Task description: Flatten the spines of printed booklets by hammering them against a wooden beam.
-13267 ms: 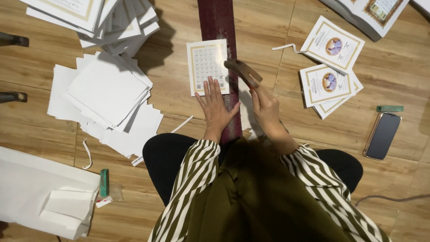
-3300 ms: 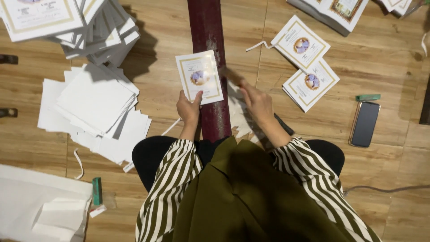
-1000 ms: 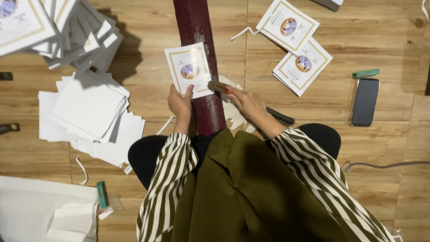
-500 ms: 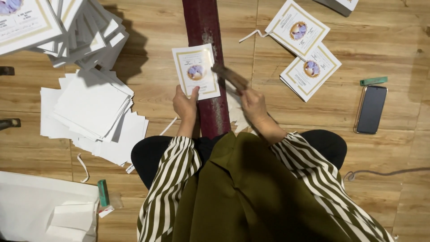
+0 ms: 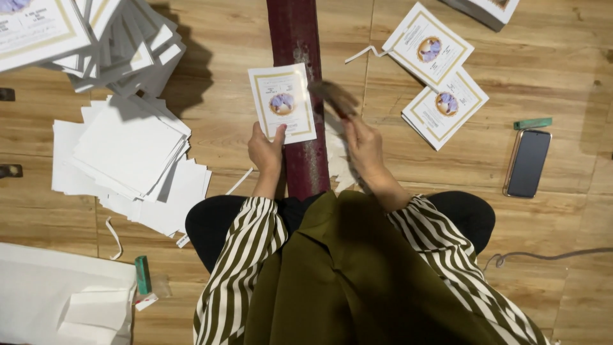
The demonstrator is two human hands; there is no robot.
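My left hand (image 5: 267, 150) pinches the lower edge of a printed booklet (image 5: 281, 103), thumb on its face; the sheet is flat, rectangular, gold-bordered, lying across a dark red beam (image 5: 297, 76) with a worn surface. My right hand (image 5: 363, 142) is closed round a blurred hammer (image 5: 333, 97) raised just beside the booklet. Loose white sheets (image 5: 131, 150) are heaped to the left, finished booklets (image 5: 440, 70) to the right; bare wooden floor (image 5: 217, 128) lies between

Both striped-sleeved forearms reach forward from the lap, the left hand (image 5: 267, 148) pinching with thumb on top, the right hand (image 5: 364, 142) just to its right closed in a fist, blurred by motion.
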